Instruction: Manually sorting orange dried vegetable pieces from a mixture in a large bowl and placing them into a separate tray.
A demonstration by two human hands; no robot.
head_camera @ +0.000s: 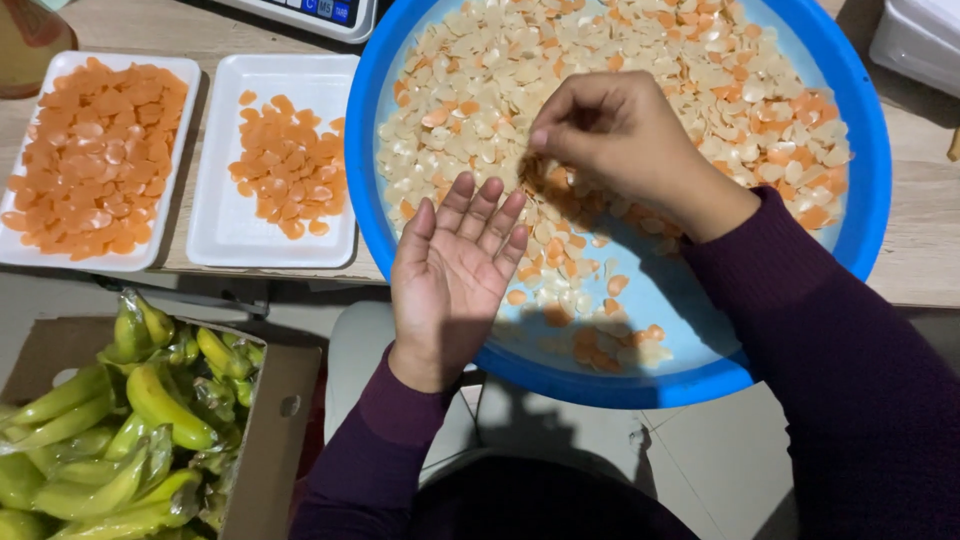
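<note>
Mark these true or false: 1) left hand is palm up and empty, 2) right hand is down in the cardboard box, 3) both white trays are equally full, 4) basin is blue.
1) True: the left hand lies open, palm up, with nothing in it.
2) False: the right hand pinches among the pale and orange slices in the basin; the cardboard box holds green bananas.
3) False: the far-left tray is heaped, the tray beside it partly filled.
4) True: the basin is blue.

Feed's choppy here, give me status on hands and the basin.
Left hand open, palm up, empty. Right hand pinching among the chips in the blue basin. Nothing in the way.
</note>
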